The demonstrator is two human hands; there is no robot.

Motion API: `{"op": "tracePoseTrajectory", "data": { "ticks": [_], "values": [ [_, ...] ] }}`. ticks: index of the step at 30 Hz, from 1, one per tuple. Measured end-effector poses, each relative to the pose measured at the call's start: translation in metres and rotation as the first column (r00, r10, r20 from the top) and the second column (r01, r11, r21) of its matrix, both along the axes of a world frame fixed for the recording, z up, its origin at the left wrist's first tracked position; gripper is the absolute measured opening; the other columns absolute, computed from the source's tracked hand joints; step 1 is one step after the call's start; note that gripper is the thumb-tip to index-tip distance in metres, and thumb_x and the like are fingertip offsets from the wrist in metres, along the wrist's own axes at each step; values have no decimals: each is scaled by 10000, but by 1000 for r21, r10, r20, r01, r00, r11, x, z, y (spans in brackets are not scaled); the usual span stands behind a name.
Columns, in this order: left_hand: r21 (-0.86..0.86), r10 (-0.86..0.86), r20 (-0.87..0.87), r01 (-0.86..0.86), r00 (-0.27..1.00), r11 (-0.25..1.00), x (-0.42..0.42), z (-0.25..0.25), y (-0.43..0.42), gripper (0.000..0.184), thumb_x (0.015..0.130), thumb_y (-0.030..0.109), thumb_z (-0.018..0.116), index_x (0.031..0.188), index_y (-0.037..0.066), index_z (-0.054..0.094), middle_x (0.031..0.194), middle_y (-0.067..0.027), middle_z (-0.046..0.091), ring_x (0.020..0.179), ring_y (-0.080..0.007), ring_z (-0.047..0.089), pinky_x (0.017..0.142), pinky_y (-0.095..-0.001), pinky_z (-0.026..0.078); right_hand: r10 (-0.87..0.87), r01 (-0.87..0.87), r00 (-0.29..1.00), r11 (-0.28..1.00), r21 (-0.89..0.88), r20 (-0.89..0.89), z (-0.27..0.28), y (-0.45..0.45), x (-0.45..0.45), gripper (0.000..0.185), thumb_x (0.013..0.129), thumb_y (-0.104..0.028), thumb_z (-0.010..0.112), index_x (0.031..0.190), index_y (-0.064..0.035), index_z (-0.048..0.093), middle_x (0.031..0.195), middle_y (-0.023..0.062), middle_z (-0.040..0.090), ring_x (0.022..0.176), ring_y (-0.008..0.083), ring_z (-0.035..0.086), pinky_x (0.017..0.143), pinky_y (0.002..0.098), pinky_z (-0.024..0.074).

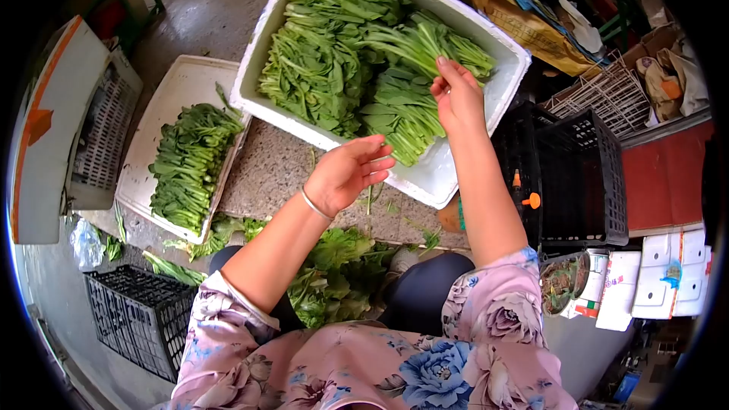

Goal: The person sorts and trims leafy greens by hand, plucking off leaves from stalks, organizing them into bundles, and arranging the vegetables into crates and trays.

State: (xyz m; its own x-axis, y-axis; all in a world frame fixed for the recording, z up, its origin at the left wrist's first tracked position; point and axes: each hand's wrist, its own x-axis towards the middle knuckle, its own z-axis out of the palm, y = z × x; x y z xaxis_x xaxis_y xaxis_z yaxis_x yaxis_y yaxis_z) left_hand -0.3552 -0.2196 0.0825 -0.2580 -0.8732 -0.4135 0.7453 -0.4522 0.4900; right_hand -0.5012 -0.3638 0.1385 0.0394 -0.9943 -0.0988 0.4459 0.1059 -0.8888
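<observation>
My left hand [353,173] is at the near edge of a white foam box [269,26], palm turned inward and fingers stretched out with nothing in them. Inside the box, my right hand [460,96] hovers over or touches the leafy greens [418,42]; I cannot tell which. Its fingers are loosely bent and apart, and no stem is visibly gripped. Bunches of greens lie in the box in several heaps, a large one [319,53] on the left and another [406,110] near my hands. White foam shows at the box's near right corner.
Left of the box, a white foam tray [140,175] holds more greens [190,167]. Loose leaves [334,273] lie on the floor between my legs. Black plastic crates stand at lower left [140,319] and at right [585,182]. A wire rack [600,99] is beyond.
</observation>
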Motion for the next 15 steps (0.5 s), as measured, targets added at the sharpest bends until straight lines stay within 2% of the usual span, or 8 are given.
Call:
{"op": "tracePoseTrajectory", "data": {
  "ticks": [3,4,5,7,9,11,14,15],
  "values": [
    [-175,13,5,-12,1000,985,-3,17,4,389,844,328,553,1131,77,478,1100,-80,546,1034,-201,498,875,-346,397,139,-139,990,990,21,21,0,64,16,187,756,-55,658,868,-43,508,711,34,556,527,107,500,503,203,414],
    [-203,54,-18,-56,998,978,-4,20,4,393,839,384,545,1096,88,510,1064,-61,558,1051,-194,486,898,-358,372,178,-178,984,983,44,13,0,84,23,178,758,-59,657,860,-46,512,714,31,559,543,103,504,511,205,416],
    [-269,41,-32,-48,999,962,-1,23,6,362,849,373,534,1081,95,529,1039,-39,562,1002,-179,507,856,-342,396,217,-217,976,974,61,5,0,98,26,169,761,-64,656,853,-49,515,718,27,562,559,98,508,519,208,418],
    [-306,158,-51,-166,986,937,0,19,5,337,865,343,518,1081,85,525,1013,-17,563,937,-158,525,808,-318,421,282,-279,959,956,84,-16,-11,112,27,158,762,-83,662,832,-53,524,721,18,565,575,92,517,519,212,419],
    [-277,172,-78,-187,982,942,5,18,6,294,884,292,496,1080,75,525,1041,-11,563,881,-141,532,764,-295,436,317,-308,948,940,150,-39,-16,123,31,147,765,-101,662,818,-56,533,710,7,562,582,87,519,528,206,421],
    [-239,207,-41,-211,977,948,8,19,10,293,894,261,481,1107,61,507,1085,-28,556,914,-144,532,777,-294,440,316,-301,947,934,193,-56,-16,130,34,140,774,-108,654,822,-52,534,708,0,557,577,88,517,542,202,419],
    [-177,261,2,-257,965,950,10,14,12,293,907,208,451,1153,51,473,1112,-49,554,957,-168,548,815,-296,444,92,-63,972,989,137,-217,-30,135,38,151,783,-119,642,820,-27,528,713,25,552,604,89,496,574,208,407],
    [-149,276,22,-270,961,951,11,12,14,293,909,193,445,1160,44,465,1107,-55,558,965,-177,555,827,-299,445,99,-68,972,987,147,-215,-41,133,37,151,783,-119,642,820,-27,528,713,25,552,604,89,496,574,208,407]
  ]
}}
